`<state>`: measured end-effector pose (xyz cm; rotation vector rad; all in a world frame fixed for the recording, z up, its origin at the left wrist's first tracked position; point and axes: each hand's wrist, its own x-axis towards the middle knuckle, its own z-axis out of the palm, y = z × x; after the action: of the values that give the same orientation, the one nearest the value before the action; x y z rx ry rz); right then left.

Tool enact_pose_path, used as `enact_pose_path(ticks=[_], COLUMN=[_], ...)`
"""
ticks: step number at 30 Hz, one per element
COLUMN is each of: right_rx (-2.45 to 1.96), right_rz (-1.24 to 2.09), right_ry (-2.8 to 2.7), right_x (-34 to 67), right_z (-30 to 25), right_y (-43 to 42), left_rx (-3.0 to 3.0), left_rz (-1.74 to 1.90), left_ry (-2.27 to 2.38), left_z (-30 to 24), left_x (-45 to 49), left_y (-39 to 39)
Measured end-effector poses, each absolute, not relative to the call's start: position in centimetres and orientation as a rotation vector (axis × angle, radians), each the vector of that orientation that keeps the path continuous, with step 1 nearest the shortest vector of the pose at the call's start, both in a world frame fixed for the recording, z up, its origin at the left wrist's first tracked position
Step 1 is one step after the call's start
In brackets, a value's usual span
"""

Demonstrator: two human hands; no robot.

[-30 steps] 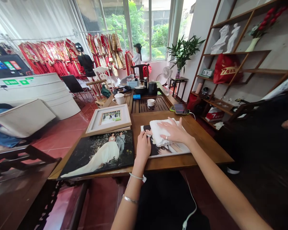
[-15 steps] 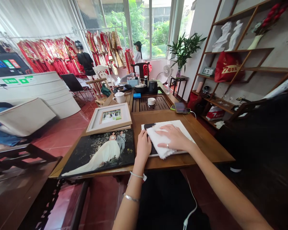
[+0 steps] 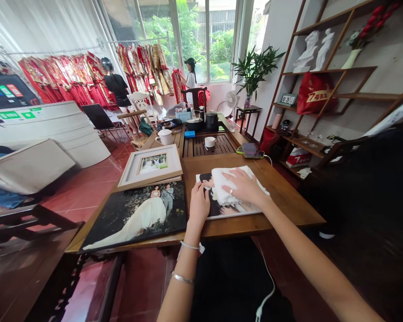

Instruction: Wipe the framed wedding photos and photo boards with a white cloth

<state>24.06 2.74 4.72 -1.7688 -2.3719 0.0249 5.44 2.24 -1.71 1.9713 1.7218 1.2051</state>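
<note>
A wedding photo panel [image 3: 215, 210] with a white edge lies flat on the wooden table in front of me. My left hand [image 3: 199, 201] grips its left edge, fingers bent over the border. My right hand [image 3: 243, 187] presses a folded white cloth [image 3: 221, 176] onto the picture, fingers spread across it. The cloth and hand cover much of the print; a dark-haired head and dark suit show at its left. Beside my left hand rests a larger dark wedding photo [image 3: 144, 210], and behind that a white-framed picture [image 3: 130, 172].
A slatted tea tray [image 3: 191, 150] with a white cup [image 3: 210, 142] stands farther back, near a lidded mug [image 3: 164, 135] and a phone [image 3: 251, 150] on a cable. Shelves [image 3: 322, 96] rise at right. Two people stand by red garments [image 3: 67, 80] at the back.
My right hand has slid the cloth up and slightly right, uncovering more of the picture's left and lower parts. My left hand stays at the edge. The view has shifted slightly.
</note>
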Motion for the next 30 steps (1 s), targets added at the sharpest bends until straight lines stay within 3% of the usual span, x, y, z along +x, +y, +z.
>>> enact_pose_path(ticks=[11, 18, 30], right_rx=[-1.555, -1.554, -1.602], right_rz=[0.104, 0.048, -0.027], right_ry=[-2.532, -2.545, -2.395], right_x=[19.6, 18.1, 21.0], right_z=[5.6, 5.7, 4.3], right_y=[6.1, 2.7, -3.4], left_rx=[1.741, 1.664, 1.816], left_rz=[1.361, 1.437, 1.244], left_ry=[1.663, 1.655, 1.554], left_z=[0.3, 0.8, 0.9], left_x=[5.7, 5.5, 5.9], left_y=[1.5, 1.4, 1.1])
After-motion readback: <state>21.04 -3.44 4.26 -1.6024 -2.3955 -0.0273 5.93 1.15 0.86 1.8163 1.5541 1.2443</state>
